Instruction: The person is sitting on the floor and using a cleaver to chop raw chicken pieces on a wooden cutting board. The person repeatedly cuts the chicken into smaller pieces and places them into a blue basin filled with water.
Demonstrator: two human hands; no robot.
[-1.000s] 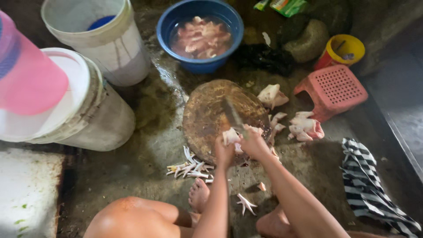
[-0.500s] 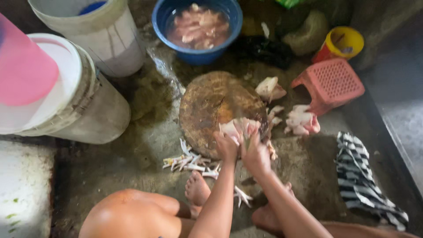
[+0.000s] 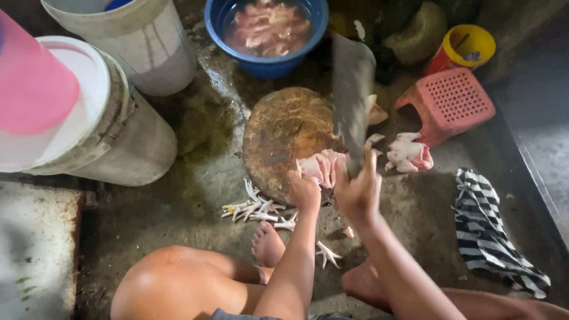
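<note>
While the right hand [image 3: 357, 192] has its fingers closed around a cleaver [image 3: 352, 101] raised blade-up, the left hand [image 3: 304, 191] pins pale chicken meat [image 3: 319, 167] with curled fingers at the near right edge of the round chopping block [image 3: 283, 133]. Meat lies directly under the blade, just beyond both hands, on the wet floor [image 3: 195, 178].

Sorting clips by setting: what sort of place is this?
Likely a floor-level poultry-cutting spot: a round wooden chopping block on wet concrete, a blue basin of meat pieces, and cut chicken feet beside the block.
</note>
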